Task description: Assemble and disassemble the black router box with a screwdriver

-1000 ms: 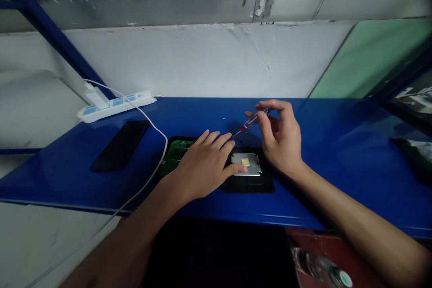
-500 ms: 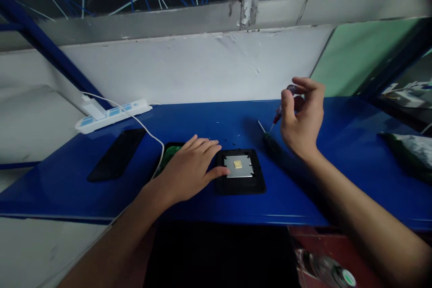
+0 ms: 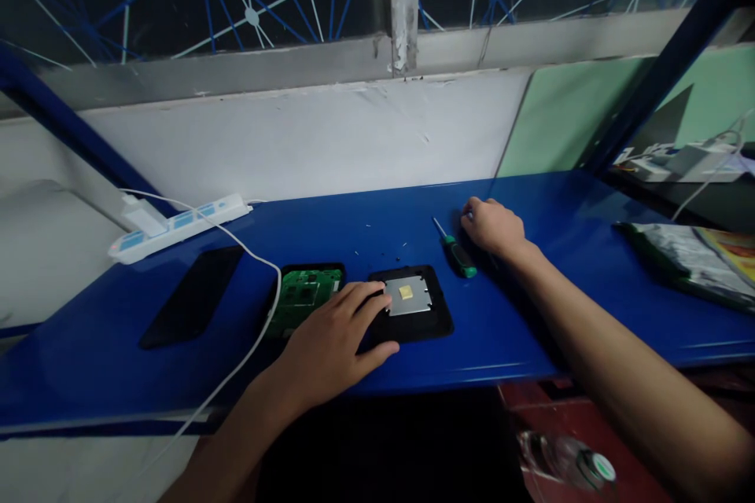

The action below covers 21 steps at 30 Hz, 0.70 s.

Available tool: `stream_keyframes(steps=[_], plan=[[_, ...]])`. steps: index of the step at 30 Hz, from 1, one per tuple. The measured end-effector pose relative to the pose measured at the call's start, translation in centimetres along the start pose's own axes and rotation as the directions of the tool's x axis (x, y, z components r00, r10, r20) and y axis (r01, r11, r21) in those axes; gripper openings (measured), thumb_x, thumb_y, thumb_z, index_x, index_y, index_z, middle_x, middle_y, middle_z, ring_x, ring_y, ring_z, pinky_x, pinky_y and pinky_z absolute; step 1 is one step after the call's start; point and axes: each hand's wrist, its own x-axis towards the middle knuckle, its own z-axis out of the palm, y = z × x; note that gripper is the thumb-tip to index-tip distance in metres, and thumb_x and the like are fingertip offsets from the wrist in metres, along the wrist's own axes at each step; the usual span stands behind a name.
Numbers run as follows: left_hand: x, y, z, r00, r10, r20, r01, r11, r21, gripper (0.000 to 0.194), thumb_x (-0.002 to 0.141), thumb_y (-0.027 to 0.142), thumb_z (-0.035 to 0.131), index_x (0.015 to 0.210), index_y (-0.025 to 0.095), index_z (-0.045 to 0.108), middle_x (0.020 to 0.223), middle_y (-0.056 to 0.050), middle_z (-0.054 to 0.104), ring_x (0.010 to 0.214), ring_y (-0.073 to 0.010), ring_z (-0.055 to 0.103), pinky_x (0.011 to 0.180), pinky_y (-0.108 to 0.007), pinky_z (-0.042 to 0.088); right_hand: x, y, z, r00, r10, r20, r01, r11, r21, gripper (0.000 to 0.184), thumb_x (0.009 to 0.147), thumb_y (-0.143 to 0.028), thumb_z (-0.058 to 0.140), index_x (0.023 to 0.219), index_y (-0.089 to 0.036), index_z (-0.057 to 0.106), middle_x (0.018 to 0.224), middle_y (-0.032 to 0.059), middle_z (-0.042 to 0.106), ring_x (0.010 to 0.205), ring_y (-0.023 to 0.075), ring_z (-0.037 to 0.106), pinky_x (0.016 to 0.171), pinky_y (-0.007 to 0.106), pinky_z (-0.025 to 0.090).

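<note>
My left hand (image 3: 339, 342) lies with fingers apart on the left side of a black plastic cover (image 3: 440, 322). Its fingertips touch the edge of a silver metal plate (image 3: 418, 300) set in that cover, which carries a small yellowish square pad (image 3: 406, 292). Just left of it, a green circuit board (image 3: 307, 291) sits in a black casing, partly behind the hand. My right hand (image 3: 494, 228) rests low on the blue table with curled fingers around a small screwdriver, almost wholly hidden. A green-and-black screwdriver (image 3: 458, 255) lies beside it on the left.
Several tiny screws (image 3: 397, 258) lie behind the cover. A white power strip (image 3: 182, 228) with a plug and cable stands at back left, near a flat black panel (image 3: 192, 295). A shiny packet (image 3: 690, 259) lies far right on the blue table (image 3: 354, 208).
My right hand has come down to the tabletop from above, where it held the red-handled screwdriver upright. My left hand has shifted nearer, uncovering more circuit board. The view has turned slightly right.
</note>
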Motion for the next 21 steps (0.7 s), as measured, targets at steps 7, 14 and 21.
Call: stream_keyframes(steps=[7,14,21], plan=[[-0.2,0.4,0.5,0.998,-0.015,-0.068,0.014,1.000,-0.012,0.043,0.091,0.040,0.067,0.128,0.023,0.051,0.134,-0.008,0.057,0.120,-0.0279,0.058,0.098,-0.045,0.054,-1.6,-1.4,-2.0,0.934,-0.168,-0.315,0.192,0.980,0.049,0.035,0.098,-0.039,0.046,0.120,-0.018,0.063,0.113,0.0178,0.063,0.103,0.0323,0.063,0.076,0.041,0.051],[-0.5,0.4,0.9,0.997,-0.010,-0.079,0.008,1.000,-0.030,0.038,0.092,0.038,0.066,0.124,0.023,0.052,0.124,-0.006,0.061,0.112,-0.0265,0.061,0.092,-0.043,0.057,-6.4,-4.4,-3.6,0.529,-0.841,-0.117,0.835,0.491,0.249,0.051,0.090,-0.063,0.056,0.111,-0.018,0.067,0.103,0.0104,0.068,0.102,0.0284,0.058,0.092,0.047,0.047],[-0.4,0.5,0.8,0.997,-0.033,-0.075,0.030,0.999,-0.037,0.032,0.089,0.037,0.068,0.114,0.022,0.053,0.118,-0.006,0.062,0.105,-0.0256,0.064,0.085,-0.040,0.058,-7.5,-3.4,-1.8,0.507,-0.862,0.002,0.823,0.484,0.298,0.072,0.072,-0.071,0.071,0.115,-0.013,0.067,0.113,0.0153,0.063,0.113,0.0338,0.051,0.096,0.051,0.048]])
